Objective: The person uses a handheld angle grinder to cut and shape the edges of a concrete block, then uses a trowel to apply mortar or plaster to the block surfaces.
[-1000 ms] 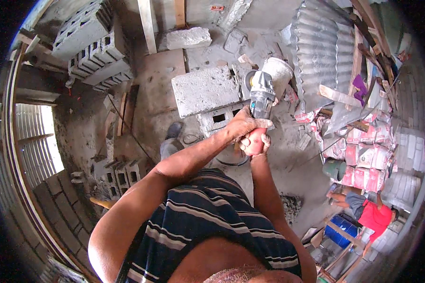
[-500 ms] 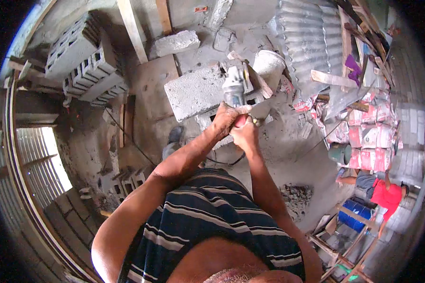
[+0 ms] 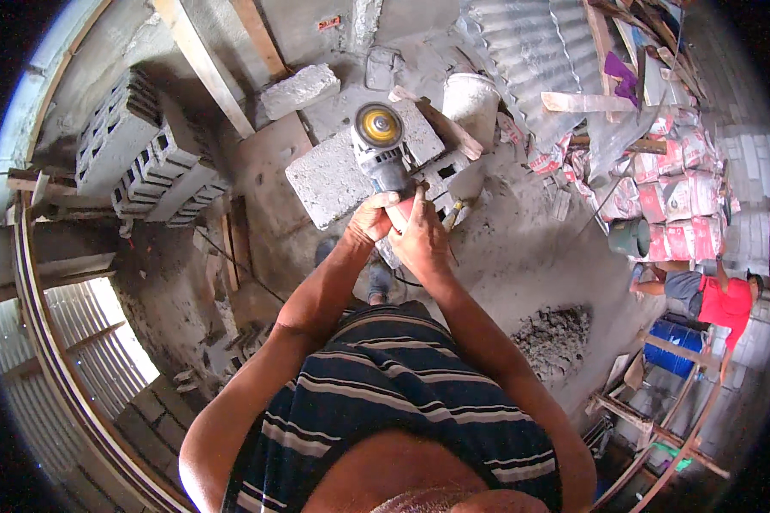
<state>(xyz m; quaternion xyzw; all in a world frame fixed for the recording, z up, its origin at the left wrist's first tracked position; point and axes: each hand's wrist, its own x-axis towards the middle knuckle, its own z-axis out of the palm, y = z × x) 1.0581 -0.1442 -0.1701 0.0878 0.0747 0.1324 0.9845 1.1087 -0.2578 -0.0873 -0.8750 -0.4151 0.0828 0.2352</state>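
Both my hands hold an angle grinder (image 3: 392, 175) over a grey concrete block (image 3: 325, 184). The grinder's round disc (image 3: 378, 126), with a yellow centre, faces up toward me. My left hand (image 3: 370, 219) is closed on the body near its reddish rear grip. Around that grip wraps my right hand (image 3: 421, 238), its index finger stretched along the tool. Another hollow block (image 3: 455, 171) shows beside the grinder on the right. Whether the disc is spinning I cannot tell.
A white bucket (image 3: 470, 107) stands behind the blocks. Stacked hollow blocks (image 3: 158, 162) are at the left, red-and-white sacks (image 3: 680, 197) at the right. A heap of rubble (image 3: 552, 338) lies near my right. A person in a red shirt (image 3: 727, 301) bends beside a blue drum (image 3: 672, 346).
The grinder has been turned so its disc now faces up, and it has shifted left. Both hands have moved with it, with the grip rearranged. The view has shifted slightly.
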